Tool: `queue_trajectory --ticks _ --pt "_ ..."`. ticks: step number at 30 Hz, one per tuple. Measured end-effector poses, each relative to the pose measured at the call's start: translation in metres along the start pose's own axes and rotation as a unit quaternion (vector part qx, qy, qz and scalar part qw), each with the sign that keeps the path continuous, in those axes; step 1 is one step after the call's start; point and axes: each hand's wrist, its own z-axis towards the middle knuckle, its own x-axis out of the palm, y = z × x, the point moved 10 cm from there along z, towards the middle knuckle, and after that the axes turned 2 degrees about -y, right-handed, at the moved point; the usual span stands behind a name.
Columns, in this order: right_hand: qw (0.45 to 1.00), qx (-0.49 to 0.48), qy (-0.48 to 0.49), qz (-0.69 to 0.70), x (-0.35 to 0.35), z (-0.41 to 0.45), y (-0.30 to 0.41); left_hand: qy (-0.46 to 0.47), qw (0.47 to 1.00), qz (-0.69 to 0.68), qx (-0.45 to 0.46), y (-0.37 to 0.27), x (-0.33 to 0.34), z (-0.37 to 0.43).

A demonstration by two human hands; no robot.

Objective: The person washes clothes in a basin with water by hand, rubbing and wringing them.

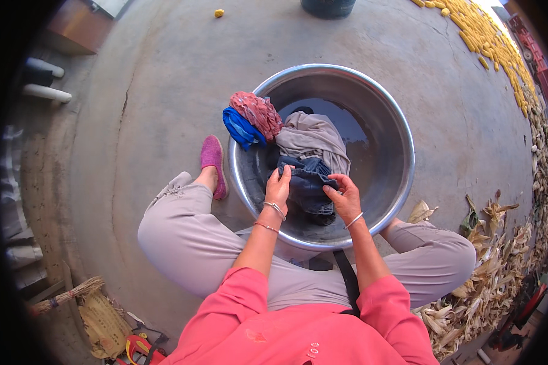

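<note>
A large round metal basin (pixel 404 182) stands between my bent legs, with some water in its bottom. My left hand (pixel 279 185) grips one side of a dark blue denim garment (pixel 308 187), and my right hand (pixel 343 194) pinches its other side between thumb and fingers. The garment's lower part rests in the basin. Just beyond it lies a beige cloth garment (pixel 313 134), bunched up and partly over the water. A red patterned cloth (pixel 257 114) and a blue cloth (pixel 242 127) hang in a bundle over the basin's left rim.
Concrete floor (pixel 173 73) surrounds the basin. Corn cobs (pixel 479 34) spread at the upper right, with dry husks (pixel 497 260) heaped at the right. A dark bucket (pixel 329 7) stands beyond the basin. White pipes (pixel 48 92) and a straw broom (pixel 73 292) lie at the left.
</note>
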Motion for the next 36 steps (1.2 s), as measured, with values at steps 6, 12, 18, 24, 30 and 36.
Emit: queue_trajectory --ticks 6,12,18,24,30,36 --pt "0.996 -0.087 -0.028 0.001 -0.016 0.005 0.072 -0.137 0.794 0.468 0.363 -0.095 0.008 -0.033" --pt "0.993 -0.113 -0.005 0.046 -0.005 0.004 0.126 0.075 0.986 -0.012 0.147 -0.085 0.028 -0.033" --pt "0.995 -0.054 0.084 0.024 0.04 -0.017 0.111 0.231 0.966 -0.106 0.05 -0.056 0.07 -0.06" --pt "0.98 -0.101 -0.047 -0.162 -0.012 0.018 0.077 0.239 0.934 -0.225 -0.14 -0.007 0.087 -0.067" --pt "0.996 -0.045 -0.06 0.055 -0.011 -0.012 0.126 0.117 0.904 -0.181 -0.37 0.067 0.068 -0.089" --pt "0.959 -0.194 0.015 -0.204 0.066 -0.094 0.147 0.261 0.859 -0.352 -0.266 0.008 0.093 -0.065"
